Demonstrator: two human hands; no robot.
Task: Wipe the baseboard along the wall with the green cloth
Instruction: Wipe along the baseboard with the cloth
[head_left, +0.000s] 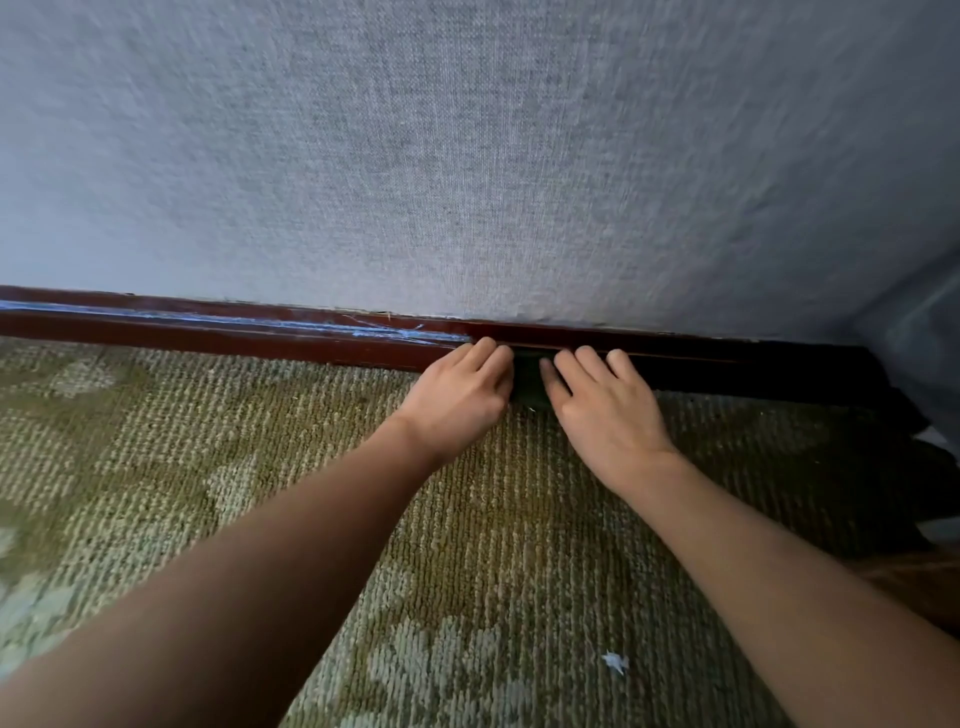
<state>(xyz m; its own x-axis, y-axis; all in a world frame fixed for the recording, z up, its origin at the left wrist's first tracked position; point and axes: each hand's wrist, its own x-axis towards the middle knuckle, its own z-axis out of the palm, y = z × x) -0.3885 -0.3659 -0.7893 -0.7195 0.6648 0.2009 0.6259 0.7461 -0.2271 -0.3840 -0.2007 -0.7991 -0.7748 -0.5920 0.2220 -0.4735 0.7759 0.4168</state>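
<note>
Where the carpet meets the wall: both hands reach forward side by side and press on the same small cloth at the foot of the baseboard.
Green cloth (529, 383): a dark green wad, mostly covered, showing only in the gap between the two hands; it sits on the carpet edge and against the lower face of the baseboard.
Left hand (460, 396): knuckles up, fingers curled down with their tips at the baseboard; grip pressed together on the cloth's left side.
Right hand (605, 408): palm down, fingers loosely spread and laid flat, tips touching the baseboard; it bears on the cloth's right side, though how much cloth lies beneath it cannot be told.
Baseboard (260, 335): dark reddish-brown wood running along the wall, with pale bluish streaks left of the hands and deep shadow to the right.
Wall (467, 156): grey woven-texture covering.
Carpet (260, 441): looped, olive and pale patterned, with a small white scrap (615, 662) near the right forearm.
</note>
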